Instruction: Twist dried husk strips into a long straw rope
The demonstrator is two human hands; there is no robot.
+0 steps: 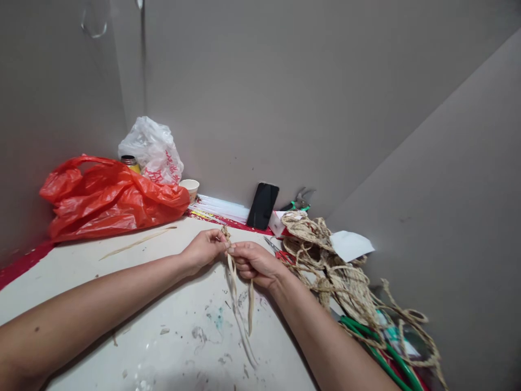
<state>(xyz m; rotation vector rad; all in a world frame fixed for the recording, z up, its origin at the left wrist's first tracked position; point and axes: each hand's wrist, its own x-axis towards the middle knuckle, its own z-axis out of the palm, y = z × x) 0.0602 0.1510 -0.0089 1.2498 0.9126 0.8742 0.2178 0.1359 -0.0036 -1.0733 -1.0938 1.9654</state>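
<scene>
Both hands meet above the middle of the white board, fingertips touching. My left hand (204,250) pinches a small braided piece of straw-coloured fibre (226,233), whose knotted top sticks up past the fingers. My right hand (256,263) is closed on pale flat fibre strips (233,277) just below the braid. Two or more loose ends hang down toward me, one long and one shorter beside the right fingers. The exact crossing of the strips is hidden by the fingertips.
Scissors (279,251), coiled rope (345,288) and green tubing (378,353) crowd the right side. A phone (263,206) leans against the wall, with pruning shears (300,202) nearby. At left lie a red plastic bag (109,201), a paper cup (190,189) and a loose strip (138,243).
</scene>
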